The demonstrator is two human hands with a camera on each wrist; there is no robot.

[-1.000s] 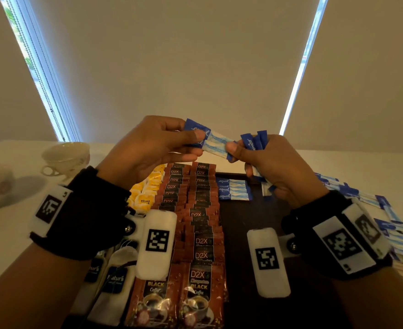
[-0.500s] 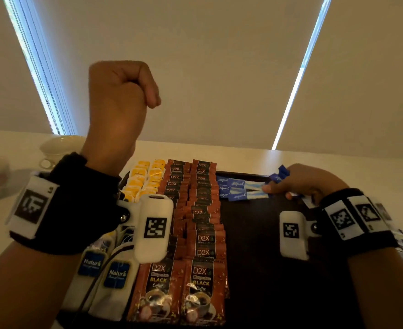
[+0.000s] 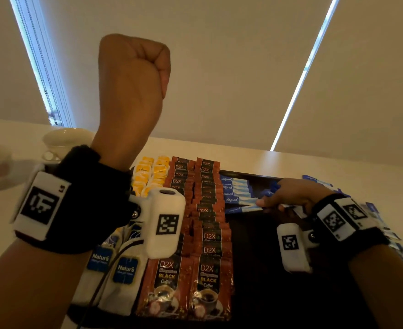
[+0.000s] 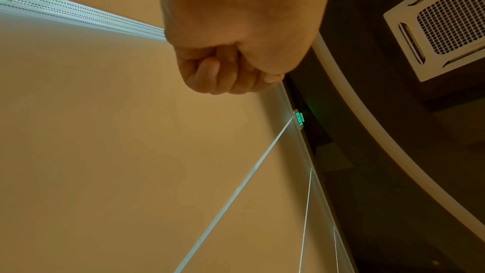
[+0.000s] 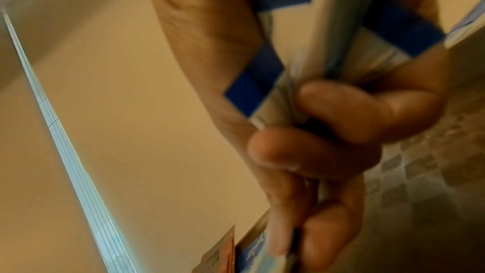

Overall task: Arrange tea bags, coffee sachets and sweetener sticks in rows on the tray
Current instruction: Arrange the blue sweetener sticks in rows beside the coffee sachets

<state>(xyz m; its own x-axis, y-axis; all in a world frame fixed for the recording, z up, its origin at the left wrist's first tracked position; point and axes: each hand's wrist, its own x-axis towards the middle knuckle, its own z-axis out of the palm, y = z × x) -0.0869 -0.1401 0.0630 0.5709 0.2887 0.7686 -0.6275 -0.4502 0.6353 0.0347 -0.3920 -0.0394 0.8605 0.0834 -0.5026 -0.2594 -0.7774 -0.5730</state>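
We see the left hand [image 3: 134,74] raised high above the bench [image 3: 338,167], its fingers [image 4: 210,74] curled tight into a fist that holds nothing. The right hand [image 3: 295,195] is low over the far right part of the dark, flat tray [image 3: 279,293], and its fingers [image 5: 367,111] are closed around a small bundle of sweetener sticks [image 5: 338,28], slim paper tubes with blue ends and pale middles. Its fingertips touch the nearest stick in the row of sweetener sticks [image 3: 237,193] already lying crosswise on the tray, just right of the coffee. The coffee sachets [image 3: 207,233] are glossy reddish-brown rectangles, overlapped like shingles in two columns running from near to far down the middle of the tray. Left of them, at the far end, sit small yellow tea bags [image 3: 151,174] in two short columns, and nearer to us lie white tea bags [image 3: 124,271] with blue labels, partly hidden by the left wrist. More loose blue-and-white sticks [image 3: 386,224] lie scattered on the pale, smooth bench right of the tray. Two rounded white cups [image 3: 62,141] stand at the far left of the bench.
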